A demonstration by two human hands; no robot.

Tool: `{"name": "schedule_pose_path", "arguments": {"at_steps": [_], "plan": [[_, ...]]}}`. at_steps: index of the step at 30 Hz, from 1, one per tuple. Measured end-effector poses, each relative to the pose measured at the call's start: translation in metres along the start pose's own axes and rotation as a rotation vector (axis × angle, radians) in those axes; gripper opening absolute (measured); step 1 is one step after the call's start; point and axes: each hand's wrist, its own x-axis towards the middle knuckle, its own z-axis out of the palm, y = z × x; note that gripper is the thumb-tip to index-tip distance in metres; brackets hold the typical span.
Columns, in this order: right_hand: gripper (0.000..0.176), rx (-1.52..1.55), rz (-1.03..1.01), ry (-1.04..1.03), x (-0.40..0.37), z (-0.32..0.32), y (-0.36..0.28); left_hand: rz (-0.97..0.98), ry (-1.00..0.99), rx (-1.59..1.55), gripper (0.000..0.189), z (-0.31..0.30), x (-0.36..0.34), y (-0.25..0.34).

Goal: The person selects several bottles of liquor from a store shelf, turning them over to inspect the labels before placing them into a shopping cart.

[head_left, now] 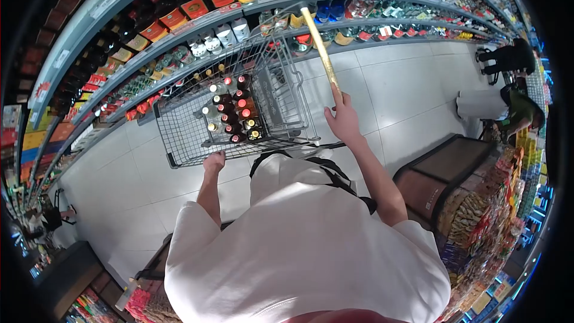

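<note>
A wire shopping cart stands in front of me, its basket holding several bottles with red, white and yellow caps. Its yellow handle runs along the right side. My right hand is at the near end of this handle, fingers closed on it, the index finger lying along the bar and the thumb to the left. My left hand is closed at the near rim of the basket, its fingertips partly hidden.
Shelves of bottles curve along the far side of the cart. A display stand with packaged goods is at the right. Two people, one in dark clothes, are at the far right. Another stand is at the lower left.
</note>
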Motion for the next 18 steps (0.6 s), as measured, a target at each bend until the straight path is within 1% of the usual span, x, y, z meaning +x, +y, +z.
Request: {"name": "schedule_pose_path", "arguments": {"at_steps": [2,3,5,6,8,10,13,14,18], "plan": [[0.081,-0.013,0.017,-0.046,-0.002,-0.001,0.003,0.037,0.017,0.006,0.066,0.007,0.002,-0.001],[0.081,-0.005,0.033,-0.037,-0.003,0.000,0.006,0.043,0.019,0.005,0.067,0.012,0.004,-0.002],[0.079,0.012,-0.036,0.027,-0.006,0.005,0.011,0.046,0.023,-0.003,0.068,0.017,0.001,-0.002],[0.079,0.018,-0.028,0.032,-0.006,0.007,0.013,0.049,0.003,0.006,0.068,0.018,0.001,-0.001],[0.078,0.007,-0.063,0.068,-0.007,0.009,0.017,0.072,0.025,0.037,0.066,0.022,-0.004,0.000],[0.077,-0.008,-0.052,0.078,-0.010,0.007,0.018,0.082,-0.015,0.068,0.063,0.012,-0.017,0.012],[0.076,-0.055,-0.026,0.083,-0.014,-0.001,0.015,0.004,-0.032,0.022,0.064,0.019,-0.022,0.018],[0.076,-0.083,-0.015,0.079,-0.015,-0.003,0.014,0.017,-0.063,-0.027,0.065,0.023,-0.021,0.017],[0.073,-0.142,0.012,0.083,-0.017,-0.011,0.010,0.011,-0.079,0.019,0.064,0.040,-0.020,0.021]]}}
